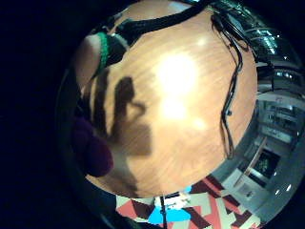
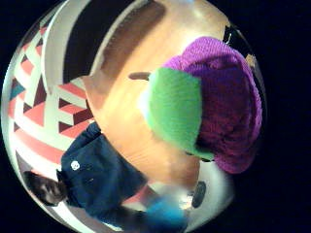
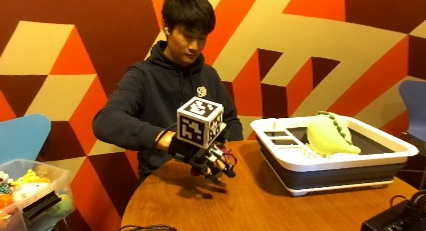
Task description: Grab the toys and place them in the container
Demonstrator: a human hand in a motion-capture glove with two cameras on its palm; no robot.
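A person in a dark hooded top sits behind a round wooden table (image 3: 266, 201), against a wall painted in red, orange and cream shapes. On the table at the person's left stands the container (image 3: 346, 163), a white-rimmed tub with dark grey walls, and inside it lies a pale green stuffed toy (image 3: 329, 135) with a row of darker green spikes along its back, leaning against the inner wall. Well apart from the container, the gloved right hand (image 3: 203, 158) hangs above the bare wood, raised clear of the surface with its shadow falling on the table beneath it. The hand's fingers curl downward around a small toy, which from the outside view shows only as a hint of purple between them. The thumb side palm view shows that toy close against the palm: a knitted purple and green toy (image 2: 209, 109), its green part nearest the camera and its purple part bulging behind, with the table surface below. In the little finger side palm view a dark purple bulge of the same toy (image 1: 95, 152) sits at the edge beside the hand, over the wood and the hand's shadow. Off the table's edge, at the person's right, a clear plastic bin (image 3: 30, 191) holds other colourful toys.
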